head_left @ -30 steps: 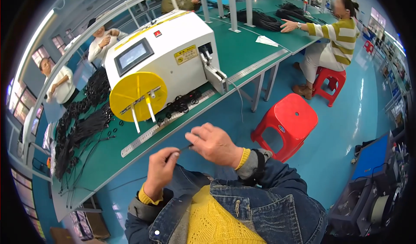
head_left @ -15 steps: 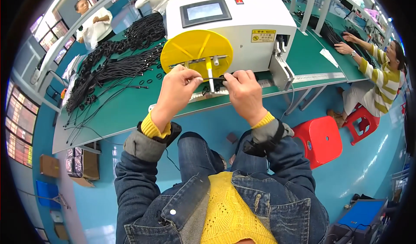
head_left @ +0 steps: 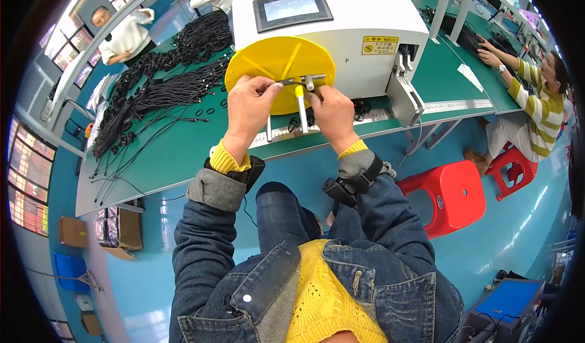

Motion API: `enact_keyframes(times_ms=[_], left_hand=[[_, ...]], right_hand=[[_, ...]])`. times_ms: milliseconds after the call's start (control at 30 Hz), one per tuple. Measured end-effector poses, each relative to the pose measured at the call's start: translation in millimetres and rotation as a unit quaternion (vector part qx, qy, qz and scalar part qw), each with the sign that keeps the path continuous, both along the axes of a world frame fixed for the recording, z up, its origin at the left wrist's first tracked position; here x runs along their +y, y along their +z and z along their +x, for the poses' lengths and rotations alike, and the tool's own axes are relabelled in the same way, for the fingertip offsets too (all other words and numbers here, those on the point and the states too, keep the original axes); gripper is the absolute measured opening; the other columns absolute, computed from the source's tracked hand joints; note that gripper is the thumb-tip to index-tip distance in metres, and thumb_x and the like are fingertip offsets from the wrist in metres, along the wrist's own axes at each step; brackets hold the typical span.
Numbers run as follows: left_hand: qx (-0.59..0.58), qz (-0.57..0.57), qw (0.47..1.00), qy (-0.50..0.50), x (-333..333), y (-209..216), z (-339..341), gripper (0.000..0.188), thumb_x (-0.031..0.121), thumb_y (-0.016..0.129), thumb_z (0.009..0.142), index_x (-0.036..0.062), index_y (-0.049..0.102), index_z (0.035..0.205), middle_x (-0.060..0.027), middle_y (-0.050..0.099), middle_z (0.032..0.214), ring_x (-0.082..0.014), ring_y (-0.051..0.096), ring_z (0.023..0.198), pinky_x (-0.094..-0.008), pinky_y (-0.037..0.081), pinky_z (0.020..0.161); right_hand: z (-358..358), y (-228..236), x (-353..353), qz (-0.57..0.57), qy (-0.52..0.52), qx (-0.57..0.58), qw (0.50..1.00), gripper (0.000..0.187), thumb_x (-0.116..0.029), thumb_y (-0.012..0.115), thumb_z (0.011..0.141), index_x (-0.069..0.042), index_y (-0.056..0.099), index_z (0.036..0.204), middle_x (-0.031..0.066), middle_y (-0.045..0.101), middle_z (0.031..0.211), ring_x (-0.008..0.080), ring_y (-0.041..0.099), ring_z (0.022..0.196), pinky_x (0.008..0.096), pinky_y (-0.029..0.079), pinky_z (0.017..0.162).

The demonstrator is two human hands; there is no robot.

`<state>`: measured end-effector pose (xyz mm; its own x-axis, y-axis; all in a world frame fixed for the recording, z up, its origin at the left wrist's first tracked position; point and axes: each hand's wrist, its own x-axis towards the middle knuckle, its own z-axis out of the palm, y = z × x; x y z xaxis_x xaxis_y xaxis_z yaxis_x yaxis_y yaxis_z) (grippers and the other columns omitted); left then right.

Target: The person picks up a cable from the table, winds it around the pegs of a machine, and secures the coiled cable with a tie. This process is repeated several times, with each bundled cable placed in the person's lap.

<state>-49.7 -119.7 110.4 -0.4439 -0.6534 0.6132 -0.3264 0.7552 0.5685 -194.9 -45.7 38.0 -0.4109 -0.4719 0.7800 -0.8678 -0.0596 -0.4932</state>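
A yellow disc [head_left: 253, 62] on the front of a white machine [head_left: 359, 20] carries metal posts, one with a yellow sleeve. My left hand [head_left: 248, 106] is closed in a pinch on a thin black cable [head_left: 292, 83], left of the sleeved post [head_left: 301, 102]. The cable runs across the disc's face by the posts toward my right hand [head_left: 334, 112]. That hand is closed just right of the sleeved post, its fingertips curled inward. The cable's end there is mostly hidden by the fingers and posts.
Bundles of black cables [head_left: 177, 96] and small black rings lie on the green table [head_left: 167, 154], left of the machine. A metal ruler [head_left: 460, 106] runs along its front edge. Red stools [head_left: 454, 196] stand at right. Co-workers sit or stand at right and behind.
Both hands have moved up and forward, bringing the cable from in front of the sleeved post up to the disc's posts. My right hand has turned inward and now sits lower than the left fingertips.
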Motion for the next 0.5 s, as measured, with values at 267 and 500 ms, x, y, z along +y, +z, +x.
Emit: enact_keyframes(times_ms=[267,500], left_hand=[[0.144,0.131,0.979,-0.055,-12.1,-33.8,32.7,0.012,0.010,0.064,0.078,-0.0006,0.066,0.085,-0.0018,0.057,0.067,-0.0082,0.049,0.057,-0.0215,0.039,0.053],[0.162,0.164,0.971,-0.067,-9.2,-38.9,44.9,0.015,0.009,0.062,0.082,-0.0024,0.065,0.091,0.0013,0.056,0.067,-0.0045,0.045,0.057,-0.0191,0.036,0.050]], right_hand=[[-1.2,-56.4,72.5,0.167,0.054,-0.078,0.981,0.015,-0.017,0.060,0.077,-0.003,0.061,0.072,0.0140,0.060,0.069,0.0326,0.058,0.064,0.0376,0.045,0.056],[10.0,-87.6,121.2,0.269,0.134,-0.140,0.943,0.016,-0.017,0.059,0.077,-0.002,0.062,0.074,0.0157,0.060,0.069,0.0329,0.059,0.065,0.0369,0.047,0.058]])
